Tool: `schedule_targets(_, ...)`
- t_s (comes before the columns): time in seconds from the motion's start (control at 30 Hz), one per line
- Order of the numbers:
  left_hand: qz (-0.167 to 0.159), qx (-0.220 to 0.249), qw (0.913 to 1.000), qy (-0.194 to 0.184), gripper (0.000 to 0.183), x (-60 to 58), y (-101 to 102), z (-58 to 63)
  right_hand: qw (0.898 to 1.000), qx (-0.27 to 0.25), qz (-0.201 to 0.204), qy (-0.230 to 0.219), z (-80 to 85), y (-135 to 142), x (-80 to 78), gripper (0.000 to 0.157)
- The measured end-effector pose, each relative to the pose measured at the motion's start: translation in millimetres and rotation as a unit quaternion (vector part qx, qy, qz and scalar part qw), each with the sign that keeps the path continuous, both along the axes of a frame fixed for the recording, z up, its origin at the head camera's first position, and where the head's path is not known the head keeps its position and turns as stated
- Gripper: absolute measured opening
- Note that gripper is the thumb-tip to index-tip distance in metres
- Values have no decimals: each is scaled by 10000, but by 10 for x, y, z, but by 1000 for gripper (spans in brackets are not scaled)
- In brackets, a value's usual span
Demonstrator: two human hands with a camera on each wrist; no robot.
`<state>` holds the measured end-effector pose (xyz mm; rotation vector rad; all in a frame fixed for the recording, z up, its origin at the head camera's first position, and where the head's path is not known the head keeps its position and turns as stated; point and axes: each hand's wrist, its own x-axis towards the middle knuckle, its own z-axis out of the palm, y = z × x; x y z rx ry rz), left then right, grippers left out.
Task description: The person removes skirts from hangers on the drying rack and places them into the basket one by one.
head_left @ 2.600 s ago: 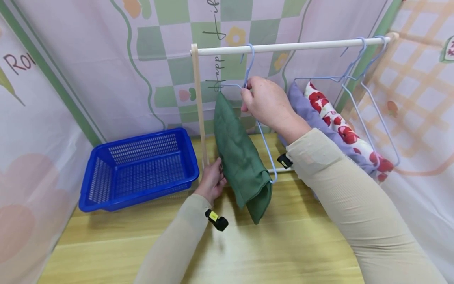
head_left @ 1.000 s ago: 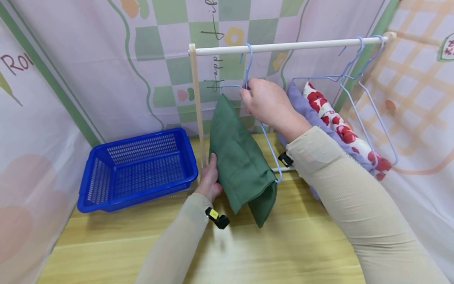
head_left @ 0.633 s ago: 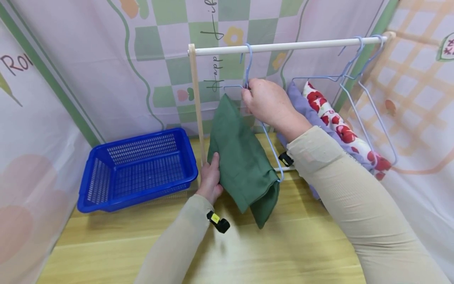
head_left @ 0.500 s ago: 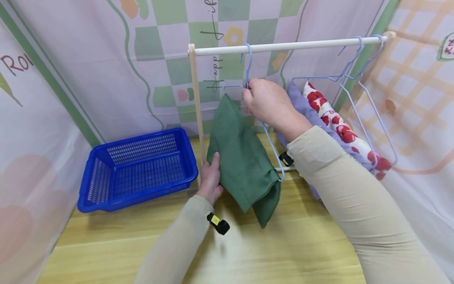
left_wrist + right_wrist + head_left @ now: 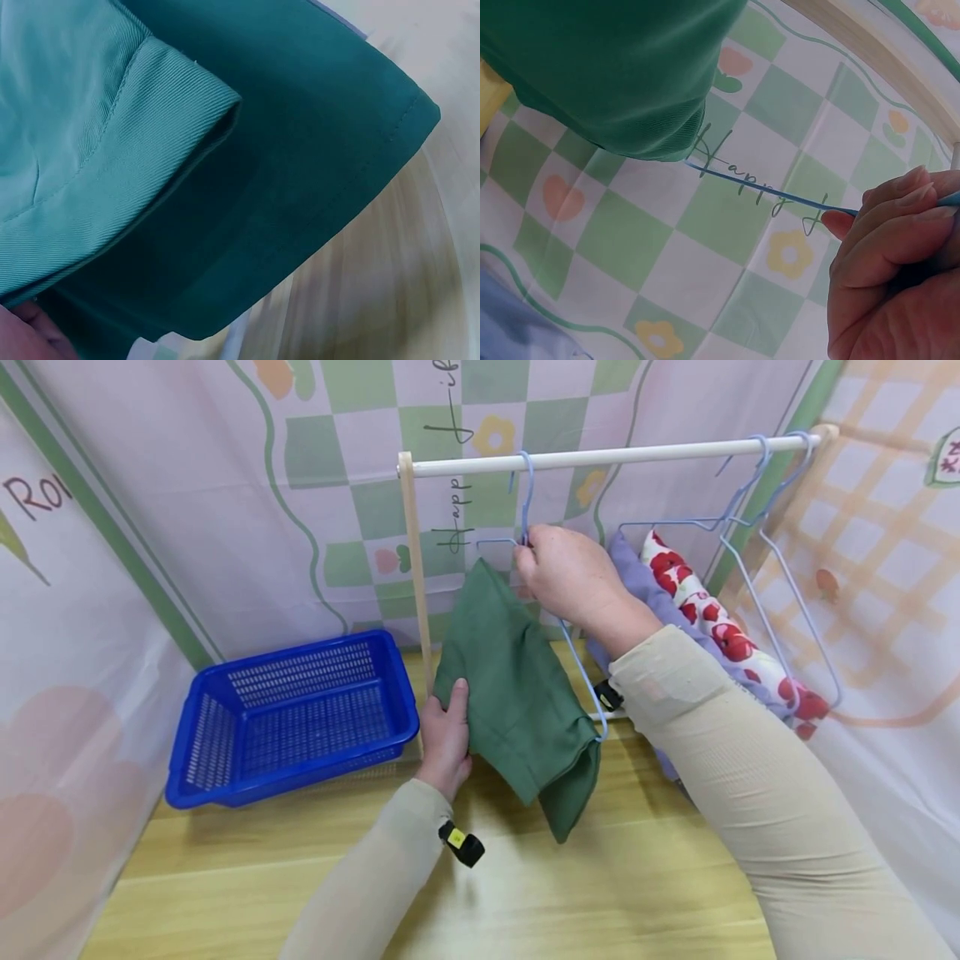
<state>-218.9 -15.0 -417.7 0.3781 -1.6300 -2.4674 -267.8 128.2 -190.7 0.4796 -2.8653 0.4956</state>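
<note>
A folded green cloth [image 5: 517,693] with stitched hems hangs over the lower bar of a light blue wire hanger [image 5: 527,497], whose hook sits on the white rail. My right hand [image 5: 573,577] pinches this hanger just below its hook; curled fingers around the wire show in the right wrist view. My left hand [image 5: 445,735] holds the cloth's left edge, thumb in front and the other fingers hidden behind. In the left wrist view, the two layers of the cloth [image 5: 300,150] hang apart, with part of a finger [image 5: 45,330] at the lower left corner.
A blue plastic basket [image 5: 322,727] stands left of the rack's wooden post [image 5: 417,568]. Along the white rail [image 5: 637,457], two more blue hangers hold a lilac cloth [image 5: 645,581] and a red-flowered white cloth [image 5: 708,614]. Printed curtains surround the wooden table [image 5: 600,893].
The green cloth has spread wider and swung slightly right, its lower corners lower. My left thumb has come onto its front face. My right hand has stayed at the hanger's neck.
</note>
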Motion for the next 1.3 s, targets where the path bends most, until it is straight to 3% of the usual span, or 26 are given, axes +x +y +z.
schedule_targets(0.3,330,-853,9950,404,45,100,-14,103,10000,44,-13,-57,2,6,-3,40)
schedule_targets(0.8,907,-1740,9718,1311,35,191,-90,342,9998,166,11,-71,6,2,5,39)
schedule_targets(1.3,1012,-2062,9586,1683,29,233,-273,543,9997,232,28,-60,6,-14,11,38)
